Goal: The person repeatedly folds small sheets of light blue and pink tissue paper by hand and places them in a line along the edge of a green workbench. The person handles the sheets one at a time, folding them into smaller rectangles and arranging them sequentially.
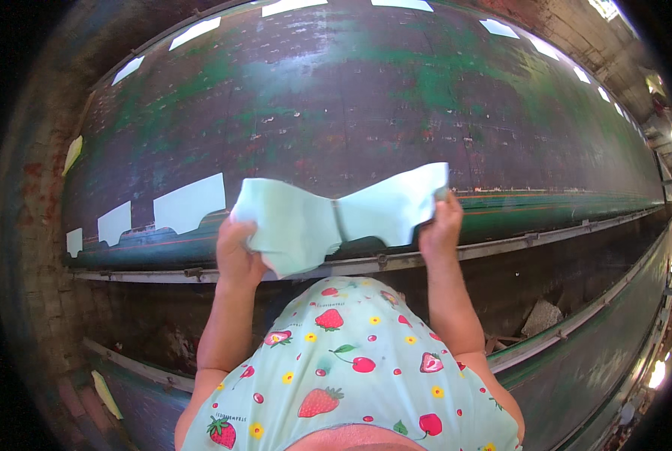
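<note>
My left hand [237, 248] is closed on a thick bunch of pale blue-white cut sheets [287, 222], thumb on top. A similar pale cut piece [396, 203] extends to the right, its outer edge gripped by my right hand [443, 225]. A narrow dark strip or gap runs between the two at the middle; I cannot tell whether they are joined there. Both are held over the near edge of a long dark, green-stained table [351, 120]. Whether the sheets are paper or cloth does not show.
Flat pale pieces [189, 203] lie along the table's near left edge, and several more [195, 33] line its far edge. A metal rail [381, 261] borders the near side. Behind me stands another green table [599, 346]. A yellowish scrap [73, 155] sits at the left end.
</note>
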### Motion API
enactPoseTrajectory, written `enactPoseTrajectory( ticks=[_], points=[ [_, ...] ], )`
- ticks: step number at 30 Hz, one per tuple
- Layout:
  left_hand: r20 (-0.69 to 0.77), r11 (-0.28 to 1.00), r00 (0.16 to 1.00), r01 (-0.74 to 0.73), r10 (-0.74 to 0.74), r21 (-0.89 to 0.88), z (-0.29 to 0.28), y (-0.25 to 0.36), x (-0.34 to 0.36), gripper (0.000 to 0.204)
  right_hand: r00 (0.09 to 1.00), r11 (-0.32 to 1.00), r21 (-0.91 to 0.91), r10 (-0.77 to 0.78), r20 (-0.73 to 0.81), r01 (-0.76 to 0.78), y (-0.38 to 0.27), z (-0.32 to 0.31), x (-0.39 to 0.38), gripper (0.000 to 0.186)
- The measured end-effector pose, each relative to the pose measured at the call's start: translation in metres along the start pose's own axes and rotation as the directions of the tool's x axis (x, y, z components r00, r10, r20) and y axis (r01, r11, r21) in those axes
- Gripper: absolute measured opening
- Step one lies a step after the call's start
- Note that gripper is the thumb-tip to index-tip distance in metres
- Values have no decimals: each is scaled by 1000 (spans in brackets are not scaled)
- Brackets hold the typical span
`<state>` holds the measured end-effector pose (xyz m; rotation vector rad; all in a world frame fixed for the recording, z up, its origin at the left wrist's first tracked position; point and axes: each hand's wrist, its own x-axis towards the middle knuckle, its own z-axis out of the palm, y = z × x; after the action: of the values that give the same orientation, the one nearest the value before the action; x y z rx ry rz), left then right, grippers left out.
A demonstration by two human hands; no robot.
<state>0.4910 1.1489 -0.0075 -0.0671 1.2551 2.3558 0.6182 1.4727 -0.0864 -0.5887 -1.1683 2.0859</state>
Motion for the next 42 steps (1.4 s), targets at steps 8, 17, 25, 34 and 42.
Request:
enactPoseTrajectory(
  ticks=[8, 17, 25, 34, 42],
  points=[
    [80, 987, 996, -31, 44, -156, 1, 22, -15, 64, 962, 938, -227, -271, -10, 262, -58, -9, 61, 27],
    [137, 963, 990, 24, 13, -268, -6, 19, 8, 64, 821, 523, -732, 100, 562, 437, 22, 96, 25, 24],
    [149, 982, 984, 119, -96, -147, 7, -12, 23, 53, 768, 652, -679, 227, 599, 337, 13, 106, -26, 25],
    [237, 978, 957, 132, -168, 160, 75, -68, 15, 32, 864, 752, -615, 127, 487, 236, -48, 68, -37, 21],
    [219, 947, 964, 76, -150, 313, 158, -138, -7, 33, 870, 652, -679, 61, 490, 337, -92, -33, -5, 9]
  ],
)
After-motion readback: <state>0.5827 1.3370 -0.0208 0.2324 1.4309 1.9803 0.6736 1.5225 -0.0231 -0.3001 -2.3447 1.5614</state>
